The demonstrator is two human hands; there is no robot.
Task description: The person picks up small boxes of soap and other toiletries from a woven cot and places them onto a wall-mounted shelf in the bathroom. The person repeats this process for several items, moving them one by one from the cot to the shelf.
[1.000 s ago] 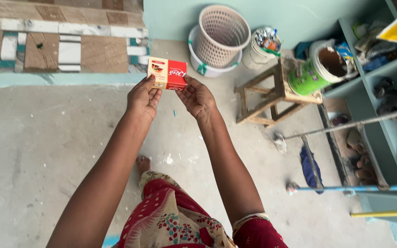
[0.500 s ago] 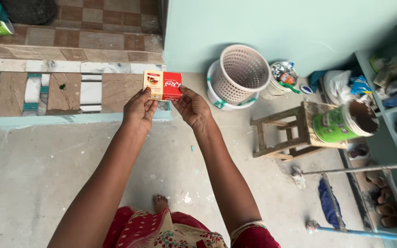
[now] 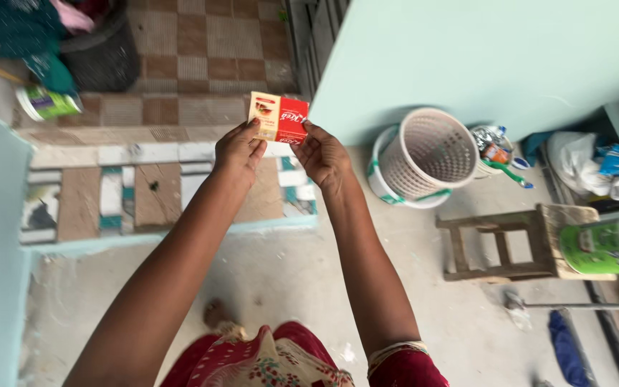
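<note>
A small flat packet [image 3: 279,117], cream on its left half and red on its right, is held up at arm's length. My left hand [image 3: 238,150] pinches its lower left edge with fingertips. My right hand [image 3: 322,154] grips its lower right edge. Both arms stretch forward over a bare concrete floor, and a foot and a red patterned garment show at the bottom of the view.
A white perforated basket [image 3: 428,153] sits in a white bucket by the pale green wall [image 3: 481,50]. A wooden stool [image 3: 504,242] stands at right with a green and white paint bucket [image 3: 605,246] beside it. A tiled step [image 3: 145,193] and a dark tub [image 3: 102,50] lie ahead.
The view has swung up and to the left, so the basket and stool now lie further right. Both hands still hold the packet, raised slightly higher over the tiled step.
</note>
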